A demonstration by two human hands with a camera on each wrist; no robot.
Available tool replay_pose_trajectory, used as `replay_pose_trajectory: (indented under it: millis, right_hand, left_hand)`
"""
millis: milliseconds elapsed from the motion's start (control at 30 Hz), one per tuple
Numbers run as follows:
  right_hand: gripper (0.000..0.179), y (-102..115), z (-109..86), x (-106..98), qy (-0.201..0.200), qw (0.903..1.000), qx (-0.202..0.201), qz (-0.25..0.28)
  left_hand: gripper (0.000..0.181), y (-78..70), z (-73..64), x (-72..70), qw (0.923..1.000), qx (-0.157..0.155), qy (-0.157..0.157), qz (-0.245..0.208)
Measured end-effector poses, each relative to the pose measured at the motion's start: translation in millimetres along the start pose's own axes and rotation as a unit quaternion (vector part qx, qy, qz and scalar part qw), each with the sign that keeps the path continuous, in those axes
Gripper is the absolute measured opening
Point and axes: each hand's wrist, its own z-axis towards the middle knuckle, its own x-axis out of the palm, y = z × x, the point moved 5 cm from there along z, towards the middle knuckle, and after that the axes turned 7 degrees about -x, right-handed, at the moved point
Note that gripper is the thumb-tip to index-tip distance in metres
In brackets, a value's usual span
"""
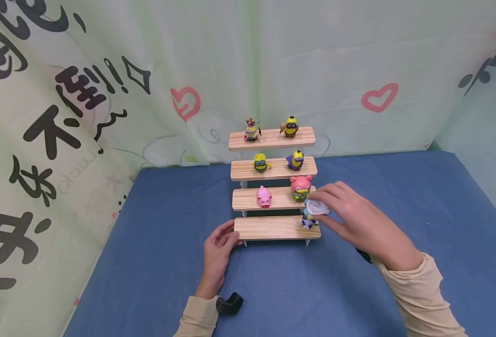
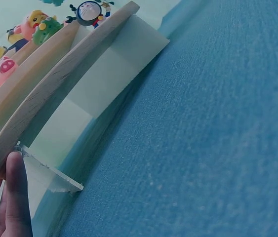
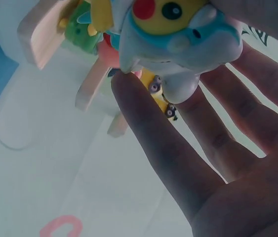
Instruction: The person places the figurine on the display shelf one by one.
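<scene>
My left hand [image 1: 219,255] grips the left end of the lowest step of a four-tier wooden display stand [image 1: 269,229]. In the left wrist view its fingers [image 2: 18,192] lie around that step's corner. Between thumb and fingers, my right hand [image 1: 357,220] holds a white and light-blue toy figurine [image 3: 178,44] with a yellow face and red cheek. It hangs close over the right end of the lowest step, where a small dark-blue and white figurine [image 1: 308,223] stands, partly hidden. A pink pig figurine [image 1: 264,197] and a pink-and-green figurine [image 1: 300,188] stand one step up.
Two yellow figurines, one purple-caped [image 1: 295,160] and one with outstretched arms [image 1: 260,163], stand on the second step from the top. A crowned figurine [image 1: 251,130] and a brown-clad one [image 1: 290,127] occupy the top. Blue cloth [image 1: 168,224] covers the table; a printed curtain [image 1: 298,61] hangs behind.
</scene>
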Motion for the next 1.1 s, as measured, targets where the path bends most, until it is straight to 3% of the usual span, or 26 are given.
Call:
replay_pose_trajectory:
  millis: [833,1100]
  right_hand:
    - [0.034,16.5,23.0,30.6,0.018,0.9991,-0.026,0.029]
    - [0.036,18.6,29.9,46.7,0.046,0.9984,-0.023,0.024]
  left_hand:
    - [0.041,0.0,0.1,-0.2,1.0,-0.004,-0.006,0.003]
    - [0.041,-0.1,-0.1,-0.3,1.0,0.0,-0.002,0.0]
